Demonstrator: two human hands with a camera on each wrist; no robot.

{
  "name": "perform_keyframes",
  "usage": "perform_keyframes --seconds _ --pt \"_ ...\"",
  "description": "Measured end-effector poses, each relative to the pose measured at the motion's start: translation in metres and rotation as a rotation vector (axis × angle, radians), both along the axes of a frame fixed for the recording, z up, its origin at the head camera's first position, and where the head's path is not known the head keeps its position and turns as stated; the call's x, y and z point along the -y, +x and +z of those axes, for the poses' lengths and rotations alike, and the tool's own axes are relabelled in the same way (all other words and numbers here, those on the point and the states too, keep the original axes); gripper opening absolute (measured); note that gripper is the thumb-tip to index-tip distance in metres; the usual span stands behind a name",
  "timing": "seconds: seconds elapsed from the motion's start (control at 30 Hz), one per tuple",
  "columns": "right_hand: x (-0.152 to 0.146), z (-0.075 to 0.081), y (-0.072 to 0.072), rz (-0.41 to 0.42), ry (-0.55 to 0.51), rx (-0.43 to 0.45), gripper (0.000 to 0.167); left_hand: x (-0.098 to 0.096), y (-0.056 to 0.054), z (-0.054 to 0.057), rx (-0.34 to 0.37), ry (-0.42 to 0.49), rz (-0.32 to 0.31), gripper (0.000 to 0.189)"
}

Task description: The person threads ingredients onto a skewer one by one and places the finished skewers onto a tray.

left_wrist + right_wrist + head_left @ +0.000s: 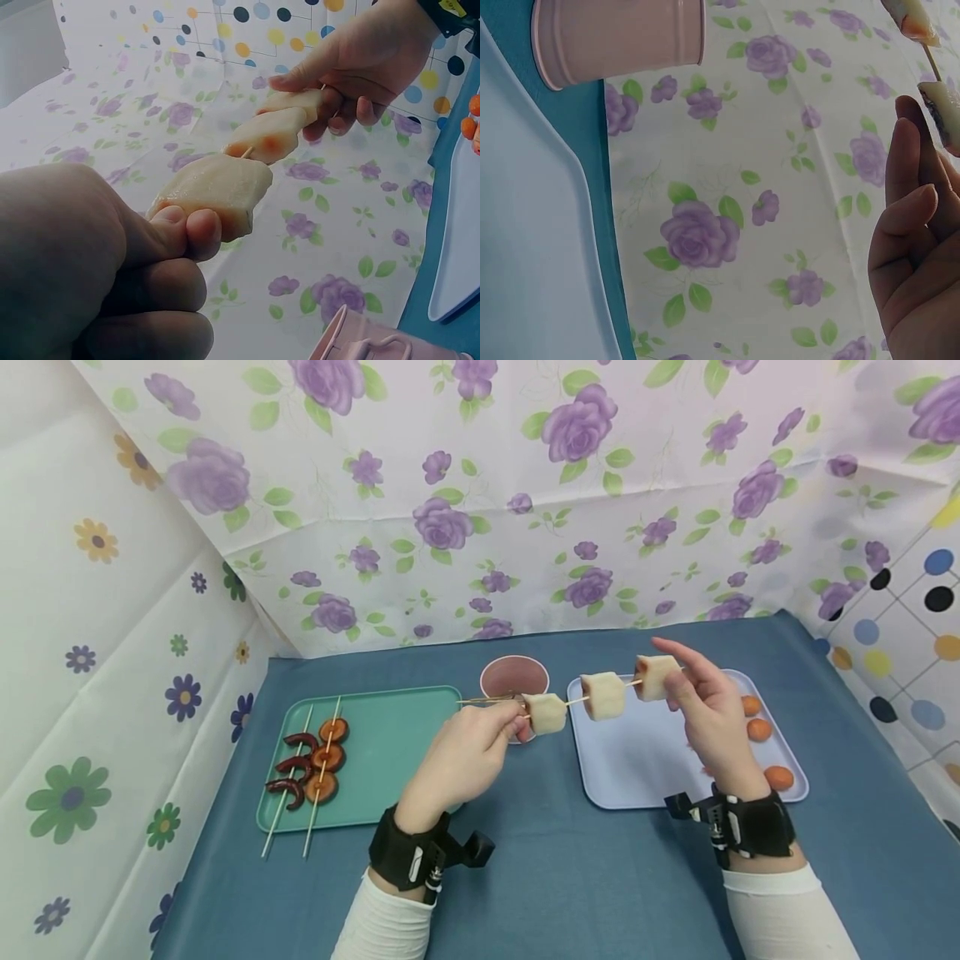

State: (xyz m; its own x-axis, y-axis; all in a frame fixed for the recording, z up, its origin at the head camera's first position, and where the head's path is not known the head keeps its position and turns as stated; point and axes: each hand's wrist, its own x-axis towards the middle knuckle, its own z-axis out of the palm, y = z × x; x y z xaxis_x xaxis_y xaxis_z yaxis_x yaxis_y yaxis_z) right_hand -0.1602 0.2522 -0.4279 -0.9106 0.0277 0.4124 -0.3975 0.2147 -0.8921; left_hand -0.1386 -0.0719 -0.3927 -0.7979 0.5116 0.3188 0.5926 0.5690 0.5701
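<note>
A skewer of three pale, blocky food pieces with brownish-orange edges is held up between both hands. My left hand [468, 743] pinches its stick at the left end, thumb and forefinger right against the nearest piece [214, 187]. At the other end my right hand [705, 710] holds the farthest piece [654, 677] between thumb and fingers. The middle piece [603, 695] sits apart from both hands, with bare stick on either side. Below the skewer stands a pink bucket [514, 675], partly hidden by the left hand in the head view.
On the left, a green tray [405, 752] bears a skewer of dark red curled pieces [292, 766] and one of brown round slices [327, 757]. A pale lavender tray [622, 768] on the right holds several orange pieces [778, 777]. Flowered cloth [442, 527] hangs behind the blue tablecloth [540, 877].
</note>
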Motion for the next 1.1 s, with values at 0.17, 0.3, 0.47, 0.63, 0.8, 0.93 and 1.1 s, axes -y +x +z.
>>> perform_keyframes --seconds 0.17,0.3,0.47,0.63,0.8,0.93,1.1 --pt "-0.001 0.0 0.002 0.019 -0.039 0.005 0.04 0.001 0.0 0.0 -0.011 0.028 0.015 0.018" --pt "-0.003 0.0 0.003 -0.019 -0.013 0.033 0.045 0.002 0.003 0.0 -0.003 0.057 0.017 0.019" --pt "-0.007 0.0 0.001 -0.018 -0.075 0.012 0.054 0.006 0.011 0.005 0.057 0.164 -0.015 0.02" --pt "-0.013 -0.001 -0.003 0.029 -0.185 -0.039 0.062 0.022 0.023 0.013 0.1 0.247 -0.025 0.024" --pt "-0.013 -0.006 -0.005 0.058 -0.226 -0.034 0.067 0.057 0.042 0.017 0.124 0.276 0.009 0.026" --pt "-0.012 -0.007 -0.005 0.063 -0.179 -0.022 0.067 0.089 0.061 0.019 0.13 0.323 0.051 0.028" --pt "-0.012 -0.007 -0.006 0.059 -0.133 -0.025 0.06 0.124 0.081 0.014 0.133 0.41 0.097 0.03"
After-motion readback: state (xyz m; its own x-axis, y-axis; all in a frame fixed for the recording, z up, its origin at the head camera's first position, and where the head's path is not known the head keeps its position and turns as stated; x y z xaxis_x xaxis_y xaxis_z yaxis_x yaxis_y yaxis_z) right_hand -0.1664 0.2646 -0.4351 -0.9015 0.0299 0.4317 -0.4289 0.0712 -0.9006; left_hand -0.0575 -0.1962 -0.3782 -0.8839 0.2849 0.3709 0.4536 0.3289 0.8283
